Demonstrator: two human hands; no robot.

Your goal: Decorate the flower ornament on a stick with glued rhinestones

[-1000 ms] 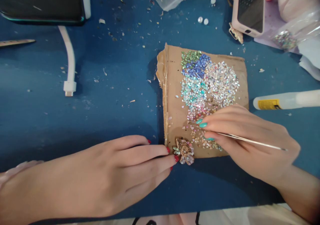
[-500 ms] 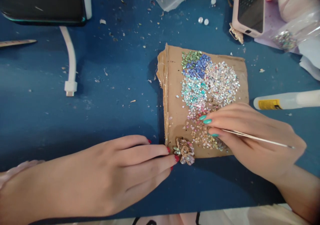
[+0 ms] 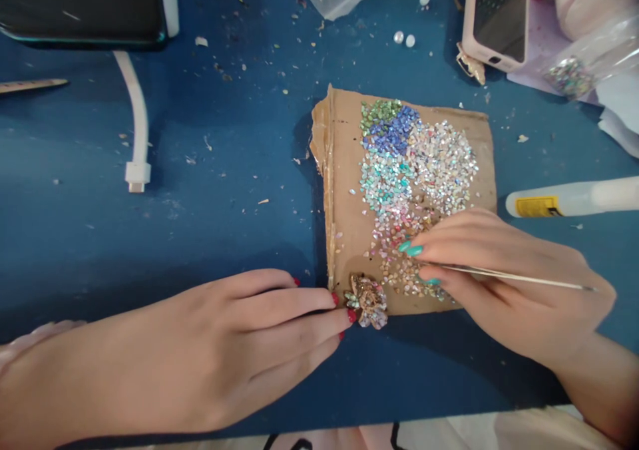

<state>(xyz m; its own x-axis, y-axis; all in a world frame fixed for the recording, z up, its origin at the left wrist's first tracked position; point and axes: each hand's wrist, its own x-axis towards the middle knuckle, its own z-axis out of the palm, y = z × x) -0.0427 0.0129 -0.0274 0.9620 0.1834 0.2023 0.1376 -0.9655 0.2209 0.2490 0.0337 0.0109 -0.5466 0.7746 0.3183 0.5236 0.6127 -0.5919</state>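
My left hand [image 3: 214,350], red-nailed, lies palm down with its fingertips at the left edge of a small flower-shaped ornament [image 3: 368,302]. Its thumb is hidden underneath. The ornament has shiny petals and a gold-coloured centre, and sits at the lower edge of a cardboard piece [image 3: 347,237]. Turquoise nails mark my right hand [image 3: 504,277], pinched around a thin, light stick-like tool [image 3: 519,277]. Its working tip is hidden by the fingers, low over pink and peach shell-like chips [image 3: 394,237]. Green, blue, turquoise and whitish chips [image 3: 444,164] cover the cardboard further up.
A glue-like bottle with a yellow label [image 3: 536,206] lies right of the cardboard. At the upper right are a pink-cased phone [image 3: 499,17] and a bag of chips [image 3: 572,77]. Loose pearls [image 3: 398,37], a white cable [image 3: 137,117] and a black device [image 3: 80,10] lie on the blue table.
My right fingertips have shifted slightly downward among the pink chips, and the tool lies a little flatter. My left hand and the ornament stay about where they were.
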